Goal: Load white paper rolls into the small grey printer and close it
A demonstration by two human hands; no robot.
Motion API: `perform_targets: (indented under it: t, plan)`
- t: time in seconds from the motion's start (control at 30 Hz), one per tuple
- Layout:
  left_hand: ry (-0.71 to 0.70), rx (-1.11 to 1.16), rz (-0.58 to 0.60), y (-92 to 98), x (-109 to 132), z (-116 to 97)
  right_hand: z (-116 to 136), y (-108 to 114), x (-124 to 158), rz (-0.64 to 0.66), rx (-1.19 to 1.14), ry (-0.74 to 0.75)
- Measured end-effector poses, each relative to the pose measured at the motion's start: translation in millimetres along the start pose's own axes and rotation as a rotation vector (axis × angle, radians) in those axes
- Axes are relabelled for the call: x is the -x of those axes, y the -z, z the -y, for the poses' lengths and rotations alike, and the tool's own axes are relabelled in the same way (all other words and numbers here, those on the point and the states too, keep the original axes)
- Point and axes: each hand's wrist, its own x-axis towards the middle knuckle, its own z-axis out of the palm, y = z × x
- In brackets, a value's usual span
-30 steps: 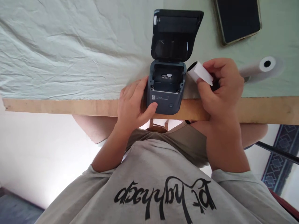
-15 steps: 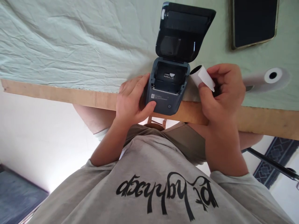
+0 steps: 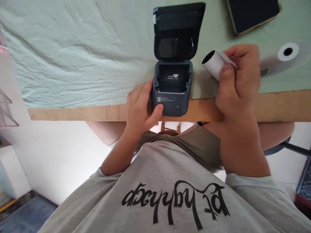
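A small dark label printer stands near the table's front edge, its lid tipped back and its paper bay bare. My left hand holds the printer's left side, thumb on the front corner and fingers along the side. To the right of the printer, my right hand pinches a white paper roll with a dark core, raised and tilted, its loose paper end under the thumb. Another white roll rests on the cloth beyond my right hand.
A pale green cloth covers the table, whose bare wooden edge faces me. A dark phone or tablet lies at the back right. My legs are under the table edge.
The view has shifted and turned a little. My right hand has moved the paper roll slightly away from the printer and turned it. My left hand stays on the printer.
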Motion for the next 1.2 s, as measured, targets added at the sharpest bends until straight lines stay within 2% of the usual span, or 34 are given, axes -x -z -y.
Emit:
perform_targets:
  t: [0.13, 0.6, 0.93, 1.2]
  plan:
    - [-0.025, -0.009, 0.002, -0.7, 0, 3, -2, -3, -2, -0.027, 0.056, 0.040]
    - [0.047, 0.034, 0.037, -4.9, -1, 0, -9, -6, -4, -0.026, 0.075, 0.017]
    - [0.029, 0.079, 0.039, -4.9, -1, 2, -11, -10, -5, -0.076, 0.111, 0.014]
    - [0.018, 0.096, 0.053, -1.7, -1, 1, -12, -11, -7, -0.076, 0.224, -0.010]
